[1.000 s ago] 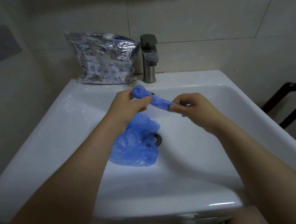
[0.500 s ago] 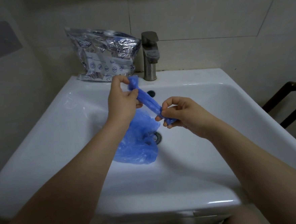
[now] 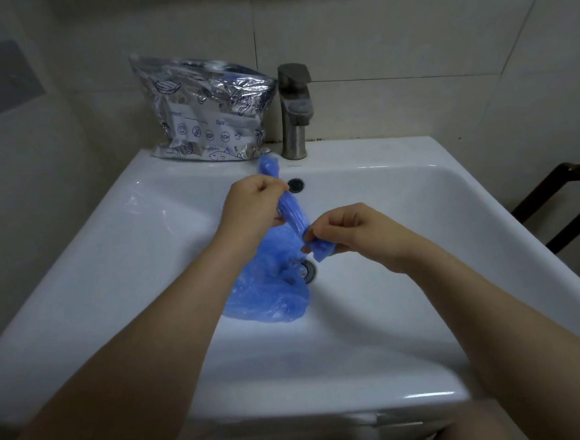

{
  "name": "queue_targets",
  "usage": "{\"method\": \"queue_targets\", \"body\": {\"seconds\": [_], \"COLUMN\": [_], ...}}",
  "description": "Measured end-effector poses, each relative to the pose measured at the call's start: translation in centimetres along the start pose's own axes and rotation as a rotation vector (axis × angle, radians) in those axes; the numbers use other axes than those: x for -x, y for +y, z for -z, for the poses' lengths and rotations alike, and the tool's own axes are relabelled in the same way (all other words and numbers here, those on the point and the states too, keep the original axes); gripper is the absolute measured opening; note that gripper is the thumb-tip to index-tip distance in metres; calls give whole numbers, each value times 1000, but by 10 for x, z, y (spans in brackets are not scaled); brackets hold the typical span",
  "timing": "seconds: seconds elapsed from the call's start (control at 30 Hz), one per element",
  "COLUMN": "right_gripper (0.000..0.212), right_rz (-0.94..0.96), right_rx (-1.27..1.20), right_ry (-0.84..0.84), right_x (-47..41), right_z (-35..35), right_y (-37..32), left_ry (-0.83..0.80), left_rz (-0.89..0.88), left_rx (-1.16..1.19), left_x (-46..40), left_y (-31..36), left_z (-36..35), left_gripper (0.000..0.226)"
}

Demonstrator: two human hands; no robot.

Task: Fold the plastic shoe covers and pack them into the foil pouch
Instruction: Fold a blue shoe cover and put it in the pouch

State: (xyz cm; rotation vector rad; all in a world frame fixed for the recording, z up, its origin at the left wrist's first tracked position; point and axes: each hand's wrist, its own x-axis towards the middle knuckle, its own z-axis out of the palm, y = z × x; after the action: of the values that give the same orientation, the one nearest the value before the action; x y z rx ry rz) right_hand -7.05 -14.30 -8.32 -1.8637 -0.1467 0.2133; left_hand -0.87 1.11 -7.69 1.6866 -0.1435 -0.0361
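Observation:
A blue plastic shoe cover (image 3: 289,211), gathered into a narrow strip, stretches between my hands above the basin. My left hand (image 3: 251,207) pinches its far end, which sticks up past my fingers. My right hand (image 3: 354,230) pinches its near end, lower and to the right. A loose heap of blue shoe covers (image 3: 269,290) lies in the basin by the drain, partly hidden by my left forearm. The silver foil pouch (image 3: 205,112) stands at the back left of the sink, leaning on the wall, with some blue showing at its top.
The white sink (image 3: 130,265) fills the middle of the view. A steel tap (image 3: 294,109) stands at the back, right of the pouch. An overflow hole (image 3: 295,184) sits under it. A dark wooden frame (image 3: 565,200) is at the right.
The strip has turned from nearly level to slanting: my left hand rose toward the tap with the far end, and my right hand dropped lower and nearer with the other end.

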Motion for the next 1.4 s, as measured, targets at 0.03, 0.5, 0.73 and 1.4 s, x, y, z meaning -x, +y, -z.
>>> {"method": "queue_targets", "body": {"seconds": [0.03,0.5,0.73,1.4], "right_gripper": [25,12,19,35], "right_rz": [-3,38,-95,482], "right_rx": [-31,-30,-49,674], "right_ry": [-5,127,217,235], "right_x": [0,-2,-3,-3], "right_z": [1,0,3,8], "right_y": [0,-2,-1,-1], "left_ry": [-3,30,-189,-228], "left_rz": [-5,-119,-75,197], "left_rx": [13,16,68,351], "left_x": [1,5,14,6], "left_y": [0,-5,-3,-4], "left_z": [-2,-10,-15,-9], "left_gripper": [12,34,36,36]}}
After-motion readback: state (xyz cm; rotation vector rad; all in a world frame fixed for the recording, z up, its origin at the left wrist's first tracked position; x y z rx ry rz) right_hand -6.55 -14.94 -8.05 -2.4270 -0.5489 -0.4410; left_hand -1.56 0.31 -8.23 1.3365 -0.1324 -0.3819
